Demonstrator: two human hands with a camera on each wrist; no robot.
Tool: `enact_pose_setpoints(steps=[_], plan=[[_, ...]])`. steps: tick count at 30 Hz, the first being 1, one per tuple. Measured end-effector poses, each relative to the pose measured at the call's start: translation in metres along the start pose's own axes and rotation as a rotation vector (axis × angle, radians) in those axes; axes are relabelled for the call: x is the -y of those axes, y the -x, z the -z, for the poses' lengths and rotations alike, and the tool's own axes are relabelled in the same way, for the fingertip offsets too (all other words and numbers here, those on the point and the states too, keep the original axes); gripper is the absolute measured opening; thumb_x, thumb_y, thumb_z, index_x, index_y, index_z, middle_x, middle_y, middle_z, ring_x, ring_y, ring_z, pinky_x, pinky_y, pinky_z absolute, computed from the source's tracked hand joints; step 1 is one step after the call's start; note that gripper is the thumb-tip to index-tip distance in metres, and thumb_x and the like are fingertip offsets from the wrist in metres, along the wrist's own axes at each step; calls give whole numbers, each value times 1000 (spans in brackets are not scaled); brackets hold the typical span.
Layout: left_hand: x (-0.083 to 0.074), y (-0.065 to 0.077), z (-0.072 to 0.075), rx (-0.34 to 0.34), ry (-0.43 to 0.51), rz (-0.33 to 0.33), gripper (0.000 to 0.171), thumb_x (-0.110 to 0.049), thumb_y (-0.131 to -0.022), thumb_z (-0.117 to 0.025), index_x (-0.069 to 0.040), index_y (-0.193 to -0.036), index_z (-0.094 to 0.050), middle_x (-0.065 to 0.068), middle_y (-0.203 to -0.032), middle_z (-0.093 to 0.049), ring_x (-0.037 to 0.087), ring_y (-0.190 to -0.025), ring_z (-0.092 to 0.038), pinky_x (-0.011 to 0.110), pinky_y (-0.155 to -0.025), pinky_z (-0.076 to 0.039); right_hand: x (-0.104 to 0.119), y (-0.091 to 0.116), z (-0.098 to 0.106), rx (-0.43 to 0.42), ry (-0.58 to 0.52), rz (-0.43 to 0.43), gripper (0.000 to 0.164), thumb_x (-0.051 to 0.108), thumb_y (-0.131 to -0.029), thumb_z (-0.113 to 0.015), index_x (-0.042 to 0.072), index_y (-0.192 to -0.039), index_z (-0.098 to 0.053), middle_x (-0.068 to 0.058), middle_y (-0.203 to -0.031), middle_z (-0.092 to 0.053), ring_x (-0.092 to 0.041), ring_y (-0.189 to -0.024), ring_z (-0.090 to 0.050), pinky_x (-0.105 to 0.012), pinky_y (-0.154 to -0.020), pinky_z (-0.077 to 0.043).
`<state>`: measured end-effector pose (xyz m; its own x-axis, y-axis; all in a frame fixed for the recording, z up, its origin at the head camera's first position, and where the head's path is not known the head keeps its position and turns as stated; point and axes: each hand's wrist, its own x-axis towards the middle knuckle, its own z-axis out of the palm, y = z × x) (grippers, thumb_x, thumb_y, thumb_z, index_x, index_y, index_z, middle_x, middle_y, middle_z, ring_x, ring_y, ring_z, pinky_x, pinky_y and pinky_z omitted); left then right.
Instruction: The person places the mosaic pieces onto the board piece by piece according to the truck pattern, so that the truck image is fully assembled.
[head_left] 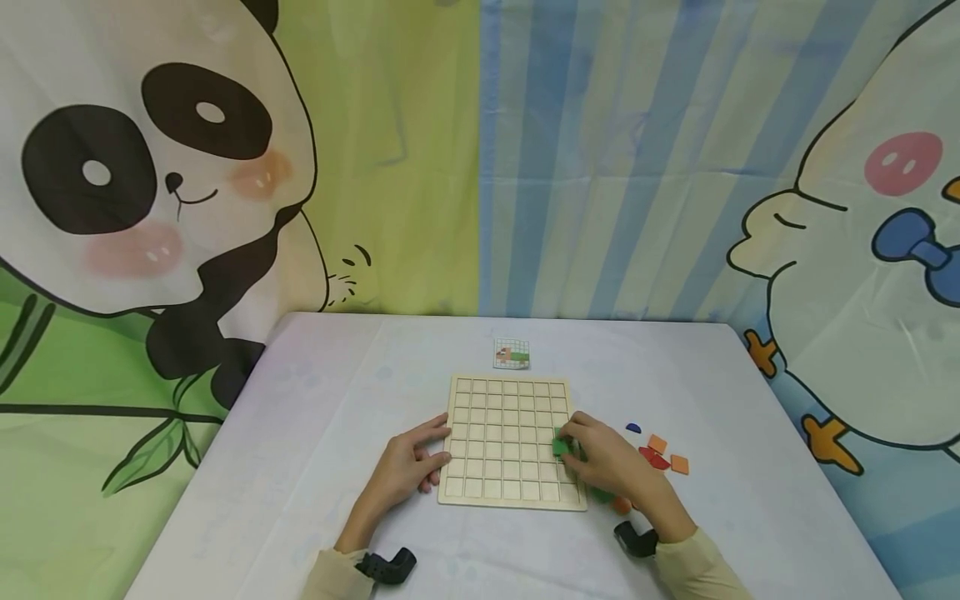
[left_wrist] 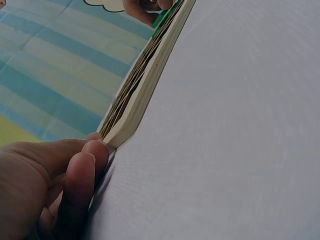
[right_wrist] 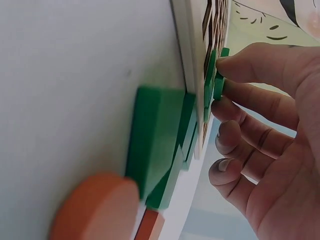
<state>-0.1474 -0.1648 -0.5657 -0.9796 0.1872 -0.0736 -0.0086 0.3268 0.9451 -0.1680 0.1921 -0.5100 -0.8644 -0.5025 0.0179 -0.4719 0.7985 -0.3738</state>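
A pale wooden grid board (head_left: 504,443) lies flat on the table. My left hand (head_left: 408,458) rests at its left edge, thumb and fingertips touching the rim; the left wrist view shows those fingertips (left_wrist: 92,162) at a board corner. Over the board's right edge, my right hand (head_left: 603,450) pinches a small green block (right_wrist: 219,86) between thumb and fingers. Another green block (right_wrist: 208,92) sits on the grid just beside it. More green blocks (right_wrist: 155,135) lie beside the board under my right hand, near an orange rounded block (right_wrist: 97,210).
Right of the board lie red blocks (head_left: 654,458), orange squares (head_left: 679,464) and a blue half-round block (head_left: 633,427). A small picture card (head_left: 512,353) lies behind the board on the white table (head_left: 360,375). Printed curtains (head_left: 600,167) hang behind.
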Motion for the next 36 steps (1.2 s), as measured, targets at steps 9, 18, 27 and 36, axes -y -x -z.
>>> enact_pose_setpoints(steps=[9, 18, 27, 36], plan=[[1, -1, -1, 6, 2, -10, 53, -9, -96, -78, -12, -147, -64, -2, -152, -64, 13, -50, -62, 31, -45, -57, 6, -3, -5, -1, 21, 17, 23, 19, -93, -82, 11, -114, -77, 4, -110, -66, -7, -88, -58, -29, -82, -60], [2, 0, 0, 11, 0, -15, 52, -9, -96, -78, -11, -146, -64, -3, -161, -55, 13, -50, -63, 31, -45, -57, 9, -4, -9, -1, 12, 38, 23, 20, -94, -80, 13, -116, -77, 5, -110, -65, -6, -86, -58, -27, -79, -58], [1, 0, 0, 7, 7, -12, 52, -8, -95, -78, -11, -146, -65, -3, -160, -56, 13, -50, -63, 31, -45, -57, 10, -7, -11, 22, -22, 69, 23, 22, -96, -79, 13, -117, -77, 6, -112, -64, -8, -91, -63, -24, -80, -59], [2, -1, 0, 7, 6, -12, 53, -9, -95, -79, -12, -146, -64, -1, -155, -61, 14, -50, -62, 31, -45, -56, 8, -7, -13, 26, -9, 51, 23, 20, -95, -81, 14, -117, -77, 6, -110, -63, -7, -89, -60, -24, -79, -58]])
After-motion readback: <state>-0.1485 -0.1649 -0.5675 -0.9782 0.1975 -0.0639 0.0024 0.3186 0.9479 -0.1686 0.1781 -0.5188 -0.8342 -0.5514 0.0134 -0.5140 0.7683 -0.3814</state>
